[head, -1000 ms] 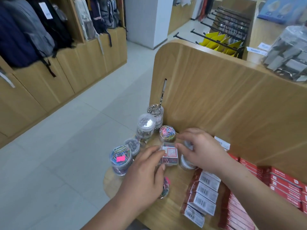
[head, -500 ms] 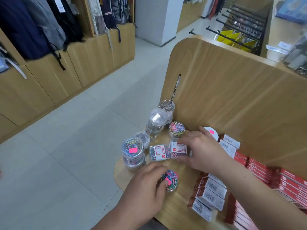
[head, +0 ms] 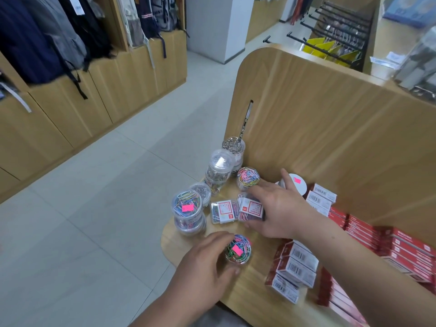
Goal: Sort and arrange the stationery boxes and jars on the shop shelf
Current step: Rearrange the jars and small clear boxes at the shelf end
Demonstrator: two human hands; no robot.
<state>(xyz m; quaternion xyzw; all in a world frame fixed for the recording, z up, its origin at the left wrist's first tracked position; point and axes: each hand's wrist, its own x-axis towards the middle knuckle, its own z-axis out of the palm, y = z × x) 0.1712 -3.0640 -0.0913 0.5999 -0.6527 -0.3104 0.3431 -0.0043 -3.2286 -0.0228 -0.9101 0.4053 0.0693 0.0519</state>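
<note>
On the rounded end of the wooden shelf [head: 186, 246], my left hand [head: 200, 267] grips a small clear jar of coloured paper clips [head: 237, 252] with a pink sticker. My right hand [head: 278, 208] holds a flat clear clip box with a red-and-white label [head: 251, 208]. A second flat clip box [head: 223, 211] lies just left of it. Stacked clear jars of coloured clips [head: 187, 212] stand at the shelf's left edge. Taller jars [head: 219, 171] and a colourful clip jar [head: 248, 177] stand behind. A white-lidded jar [head: 297, 185] sits behind my right hand.
Red and white stationery boxes [head: 297, 267] lie in rows along the shelf to the right. The wooden back panel [head: 330, 128] rises behind. A metal hook [head: 246, 121] sticks out of the panel. Tiled floor [head: 94, 208] lies left; backpacks [head: 47, 43] hang on wooden cabinets.
My left hand has drawn back toward me onto the front jar. My right hand has settled on the right flat box, uncovering the white-lidded jar. The camera has shifted left.
</note>
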